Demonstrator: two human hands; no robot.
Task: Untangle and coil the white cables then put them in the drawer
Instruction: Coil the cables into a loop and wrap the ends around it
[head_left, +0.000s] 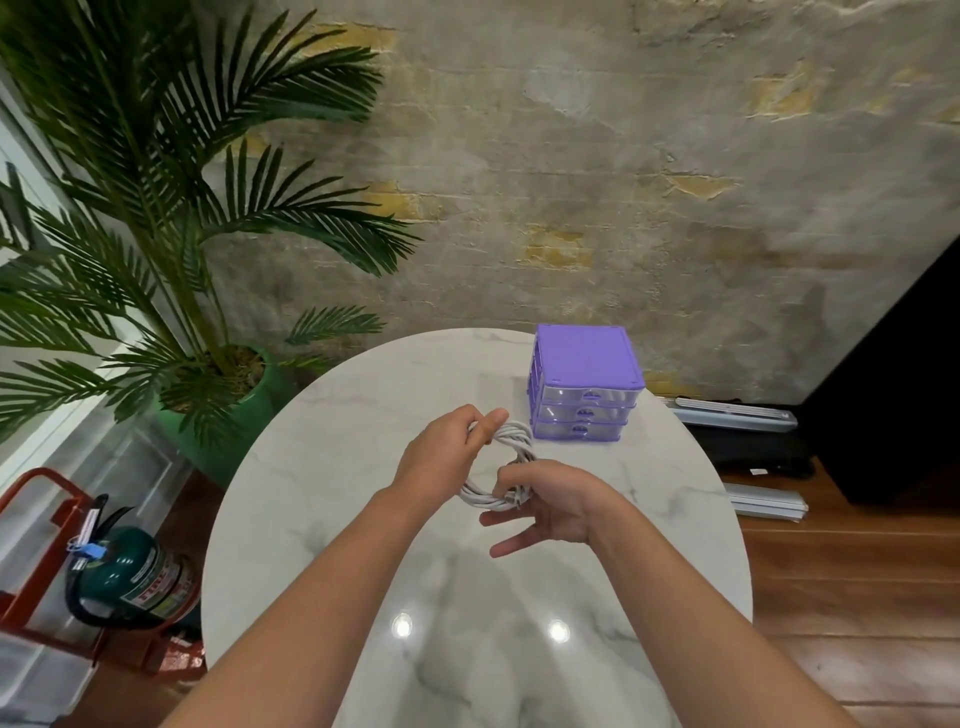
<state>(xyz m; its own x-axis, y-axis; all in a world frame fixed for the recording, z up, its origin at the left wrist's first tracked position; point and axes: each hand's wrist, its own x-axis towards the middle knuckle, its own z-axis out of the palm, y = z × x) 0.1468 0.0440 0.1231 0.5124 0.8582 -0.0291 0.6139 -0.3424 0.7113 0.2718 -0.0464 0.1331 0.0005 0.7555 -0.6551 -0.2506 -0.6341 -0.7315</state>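
Observation:
A white cable (519, 441) is wound into a round coil, held above the middle of the marble table (363, 415). My left hand (447, 447) grips the coil's far left side. My right hand (550, 504) pinches the near right side with thumb and forefinger, its lower fingers stretched out beneath. A small purple drawer unit (584, 382) with three clear drawers stands at the table's far right, all drawers pushed in. The unit is just beyond the coil.
A potted palm in a green pot (218, 410) stands left of the table. A green fire extinguisher (135, 577) in a red stand sits on the floor at lower left. Dark cases and grey rails (743, 415) lie on the wooden floor to the right.

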